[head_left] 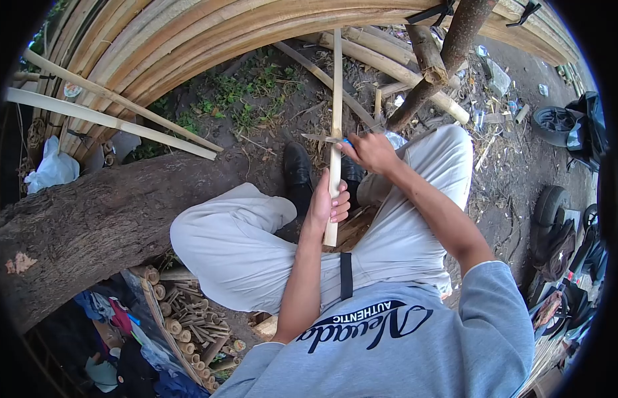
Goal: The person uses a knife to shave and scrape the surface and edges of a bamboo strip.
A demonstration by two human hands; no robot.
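A long pale bamboo strip (pixel 337 86) runs upright in the view, from my lap away past my feet. My left hand (pixel 327 202) is wrapped round its near part, between my knees. In my right hand (pixel 374 154) is a knife (pixel 317 138), my fingers closed on its blue handle. The blade points left and lies across the strip, just beyond my left hand. A darker node shows on the strip close to the blade. The strip's near end sticks out below my left hand, over my lap.
A big stack of bamboo strips (pixel 209 33) arches across the far side. A thick log (pixel 123 205) lies at left, with loose strips (pixel 110 118) by it. Cut bamboo pieces (pixel 196 312) are piled at lower left. Poles (pixel 388 66) and a forked branch (pixel 448 53) stand beyond my feet.
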